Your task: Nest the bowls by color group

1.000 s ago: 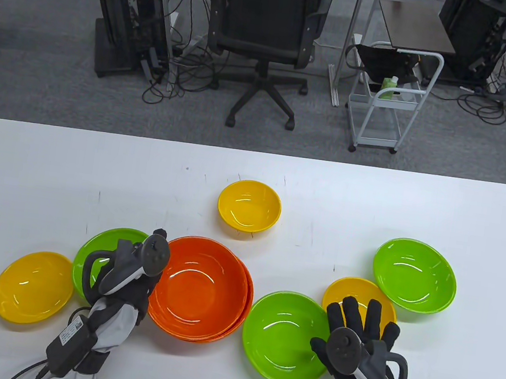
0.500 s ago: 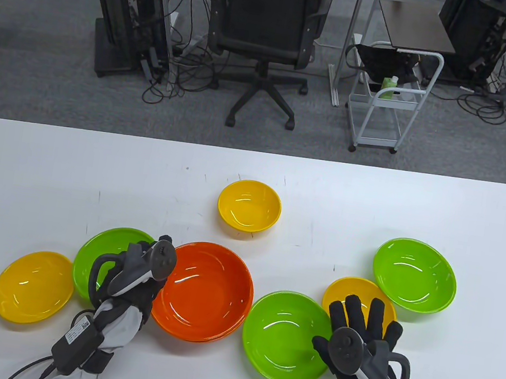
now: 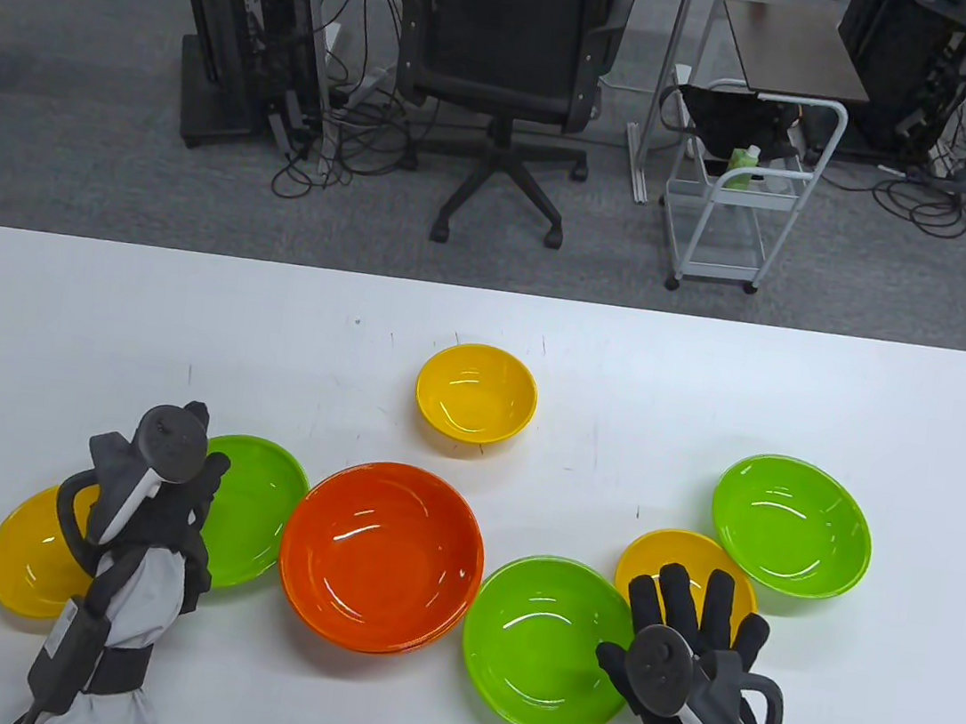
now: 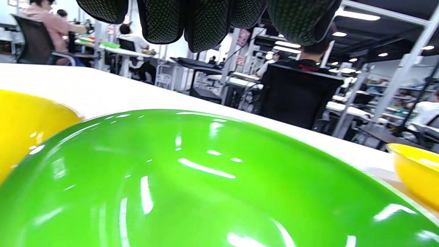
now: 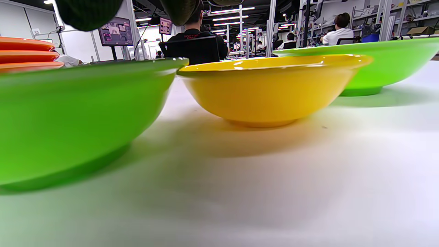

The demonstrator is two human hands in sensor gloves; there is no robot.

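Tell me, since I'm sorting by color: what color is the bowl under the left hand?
Green, clearest in the left wrist view.

Gloved fingers (image 4: 202, 24) above green bowl (image 4: 192, 185), yellow bowls either side.

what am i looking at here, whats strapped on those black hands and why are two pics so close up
These are a person's two hands in black sensor gloves. The grey gadget on the back of each hand is a motion tracker; the fingers do not hold it.

The wide picture comes from a camera looking down at the white table. The two close-ups come from cameras on the wrists, so bowls fill them and gloved fingertips hang in from the top.

On the table lie an orange stack, three green bowls and three yellow bowls.

The left hand is over the left green bowl, beside the left yellow bowl. The right hand is spread open above the near yellow bowl, beside the middle green bowl. Neither holds anything.
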